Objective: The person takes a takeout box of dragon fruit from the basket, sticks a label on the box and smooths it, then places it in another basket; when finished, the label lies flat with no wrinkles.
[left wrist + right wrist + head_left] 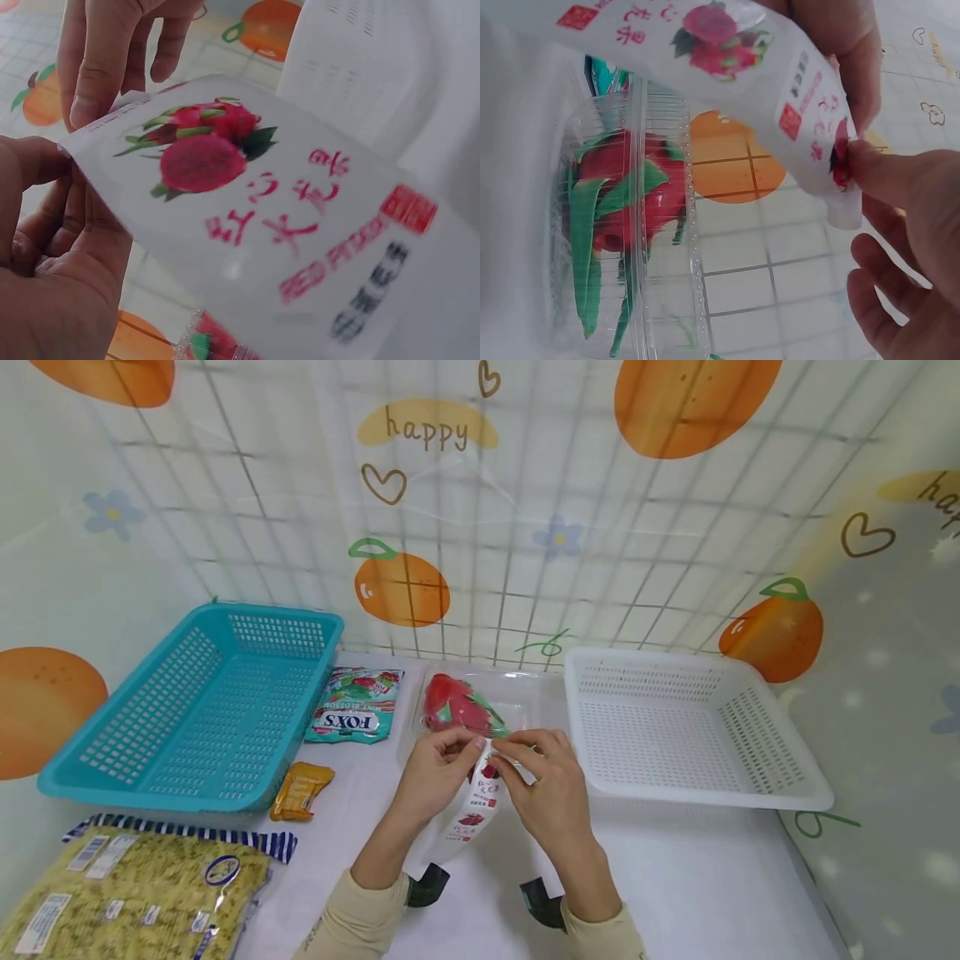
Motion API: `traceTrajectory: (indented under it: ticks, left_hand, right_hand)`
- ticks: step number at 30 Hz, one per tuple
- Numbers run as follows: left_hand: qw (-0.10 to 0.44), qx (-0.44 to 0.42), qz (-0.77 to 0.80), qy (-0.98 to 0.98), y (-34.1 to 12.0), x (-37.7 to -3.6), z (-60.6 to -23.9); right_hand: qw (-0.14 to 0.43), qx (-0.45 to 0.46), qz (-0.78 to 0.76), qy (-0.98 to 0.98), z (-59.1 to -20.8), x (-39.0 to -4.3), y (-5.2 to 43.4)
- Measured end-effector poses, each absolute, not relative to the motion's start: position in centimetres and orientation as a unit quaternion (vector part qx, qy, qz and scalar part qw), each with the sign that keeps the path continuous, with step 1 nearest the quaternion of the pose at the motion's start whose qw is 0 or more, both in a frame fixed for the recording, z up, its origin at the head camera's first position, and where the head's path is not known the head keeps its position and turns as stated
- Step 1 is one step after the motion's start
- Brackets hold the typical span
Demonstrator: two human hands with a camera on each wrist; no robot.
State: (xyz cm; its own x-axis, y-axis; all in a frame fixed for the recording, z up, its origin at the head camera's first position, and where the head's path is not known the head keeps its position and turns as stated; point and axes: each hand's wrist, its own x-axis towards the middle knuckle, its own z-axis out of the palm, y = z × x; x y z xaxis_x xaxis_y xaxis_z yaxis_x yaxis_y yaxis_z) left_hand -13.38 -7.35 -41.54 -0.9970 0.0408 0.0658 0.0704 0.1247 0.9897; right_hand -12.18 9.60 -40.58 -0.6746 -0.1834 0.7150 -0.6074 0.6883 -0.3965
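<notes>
A long white strip of dragon fruit stickers [476, 806] hangs between the two hands, printed with red fruit and red lettering. My left hand [433, 781] pinches its upper end between thumb and fingers. Right beside it, my right hand [553, 789] pinches the same end, its thumb on the printed side in the right wrist view. The strip [300, 217] fills much of the left wrist view and curves down toward the table. Behind the hands stands a clear plastic box [528, 689] with a red dragon fruit [453, 703] with green scales inside; the hands cover its front.
Left of the box lie a Fox's candy bag [358, 706] and a small orange-yellow packet [300, 791]. A turquoise basket [191, 789] stands farther left, a white basket [697, 789] on the right. A large yellow-green bag [150, 902] lies front left.
</notes>
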Motion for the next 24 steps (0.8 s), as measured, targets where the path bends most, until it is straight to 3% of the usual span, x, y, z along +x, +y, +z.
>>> traceTrajectory:
  ticks: [15, 24]
  left_hand:
    - [0.008, -0.034, -0.667, -0.744, -7.04, -13.27, -41.63]
    - [0.009, -0.025, -0.661, -0.750, -7.07, -13.42, -41.85]
  right_hand:
    - [0.330, 0.232, 0.310, -0.861, -40.28, -12.17, 9.76]
    - [0.260, 0.237, 0.293, -0.889, -39.71, -11.81, 10.08]
